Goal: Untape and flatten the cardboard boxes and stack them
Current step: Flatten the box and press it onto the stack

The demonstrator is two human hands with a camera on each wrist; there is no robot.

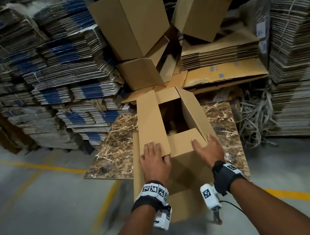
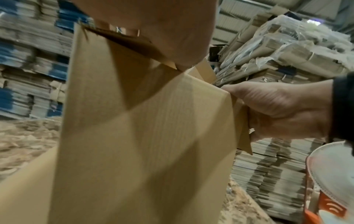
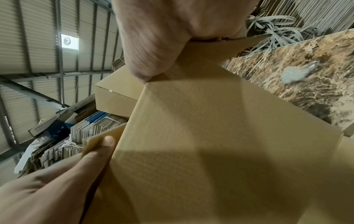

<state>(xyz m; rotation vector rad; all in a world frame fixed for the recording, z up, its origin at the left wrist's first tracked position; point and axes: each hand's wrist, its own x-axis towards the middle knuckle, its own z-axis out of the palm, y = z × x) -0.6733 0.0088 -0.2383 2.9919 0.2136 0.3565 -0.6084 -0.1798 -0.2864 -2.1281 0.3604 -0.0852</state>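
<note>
A plain brown cardboard box point(image 1: 178, 166) stands upright on a marbled slab point(image 1: 114, 150), its top flaps open and its inside dark. My left hand point(image 1: 153, 158) lies on the near end of the left flap, fingers flat on top and thumb tucked under its edge. My right hand point(image 1: 209, 149) grips the near right corner, where the right flap meets the near flap. In the left wrist view the right hand point(image 2: 277, 109) curls round the corner of the box point(image 2: 143, 144). In the right wrist view the left hand point(image 3: 57, 181) pinches the flap edge of the box point(image 3: 210, 144).
Two erect empty boxes point(image 1: 130, 19) point(image 1: 205, 1) lean behind, above a stack of flattened boxes point(image 1: 221, 54). Tied bundles of flat cardboard rise at left point(image 1: 51, 72) and right point(image 1: 305, 73). Loose strapping point(image 1: 256, 121) lies right of the slab. A crumpled tape wad point(image 3: 295, 74) sits on it.
</note>
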